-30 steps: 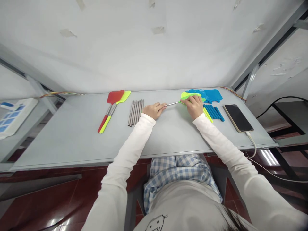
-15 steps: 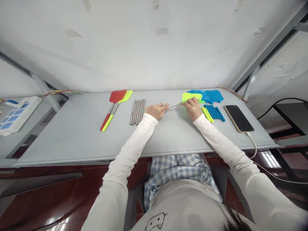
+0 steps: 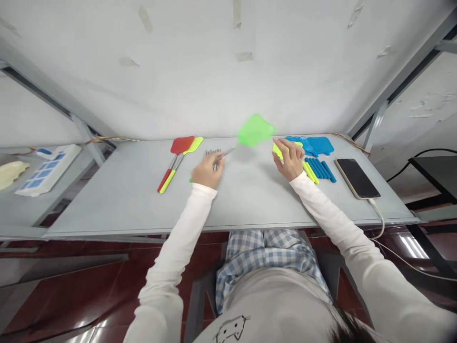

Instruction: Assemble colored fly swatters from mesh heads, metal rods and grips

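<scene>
My left hand (image 3: 208, 170) is closed round the handle end of a green fly swatter (image 3: 255, 130). The swatter's head is blurred by motion and tilts up to the right on its metal rod. Beneath and behind this hand lie several metal rods (image 3: 213, 153), mostly covered. Over a yellow-green swatter head (image 3: 278, 150) hovers my right hand (image 3: 290, 158), fingers apart and holding nothing. Blue swatter heads (image 3: 320, 145) lie just beyond it. Beside its wrist are yellow-green handle tubes (image 3: 310, 172) and several blue handle tubes (image 3: 317, 168).
Two whole fly swatters, one red (image 3: 182, 144) and one yellow-green (image 3: 167, 180), lie crossed at the left. A phone (image 3: 357, 178) with a white cable rests at the right. The grey table (image 3: 250, 209) backs onto a white wall. A white-and-blue case (image 3: 50, 169) stands further left.
My left hand has moved left, drawing the green swatter away and lifting its head off the table side. The right hand has let go of it and opened. The view has shifted slightly.
</scene>
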`<state>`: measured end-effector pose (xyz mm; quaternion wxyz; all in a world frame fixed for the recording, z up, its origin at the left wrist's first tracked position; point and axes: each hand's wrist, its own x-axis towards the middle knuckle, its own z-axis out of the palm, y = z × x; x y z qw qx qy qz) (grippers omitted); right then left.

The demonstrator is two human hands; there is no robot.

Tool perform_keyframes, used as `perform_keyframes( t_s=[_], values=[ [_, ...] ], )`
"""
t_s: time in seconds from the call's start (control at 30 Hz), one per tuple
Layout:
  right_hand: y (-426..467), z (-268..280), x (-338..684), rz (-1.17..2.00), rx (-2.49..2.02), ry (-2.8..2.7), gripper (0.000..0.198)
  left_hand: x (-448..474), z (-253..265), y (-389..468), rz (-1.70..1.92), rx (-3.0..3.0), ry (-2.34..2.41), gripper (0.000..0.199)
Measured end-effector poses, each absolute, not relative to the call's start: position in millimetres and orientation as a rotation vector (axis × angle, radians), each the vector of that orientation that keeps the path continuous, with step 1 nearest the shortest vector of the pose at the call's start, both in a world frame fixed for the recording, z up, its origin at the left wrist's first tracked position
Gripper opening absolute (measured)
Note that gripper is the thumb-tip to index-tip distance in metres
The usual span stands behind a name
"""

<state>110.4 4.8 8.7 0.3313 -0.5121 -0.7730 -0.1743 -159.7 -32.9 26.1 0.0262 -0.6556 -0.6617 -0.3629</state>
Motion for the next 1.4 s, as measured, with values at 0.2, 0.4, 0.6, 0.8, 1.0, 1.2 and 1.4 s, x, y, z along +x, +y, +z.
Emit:
perform_keyframes(
  t_s=[0.2,0.4,0.6,0.8,1.0,1.2,1.4],
  values=[
    [7,9,111,-0.326,-1.348,-2.031,0.047,-232,28,-36,-0.871,-1.484,-2.571,0.036],
    [10,2,109,-0.264,-1.292,-2.122,0.04,-248,10,-25,-0.651,-1.589,-2.709,0.039],
    [14,-4,114,-0.248,-1.302,-2.121,0.037,-241,-2,-2,-0.665,-1.641,-2.651,0.043],
    [14,-7,116,-0.244,-1.326,-2.169,0.034,-239,-2,10,-0.613,-1.659,-2.634,0.043],
    [14,-6,116,-0.253,-1.372,-2.19,0.035,-236,-6,7,-0.518,-1.657,-2.606,0.045],
    [12,-3,117,-0.225,-1.4,-2.183,0.036,-239,-13,2,-0.57,-1.697,-2.598,0.047],
    [14,-4,120,-0.224,-1.421,-2.163,0.035,-248,-8,-8,-0.607,-1.726,-2.638,0.048]
  ],
)
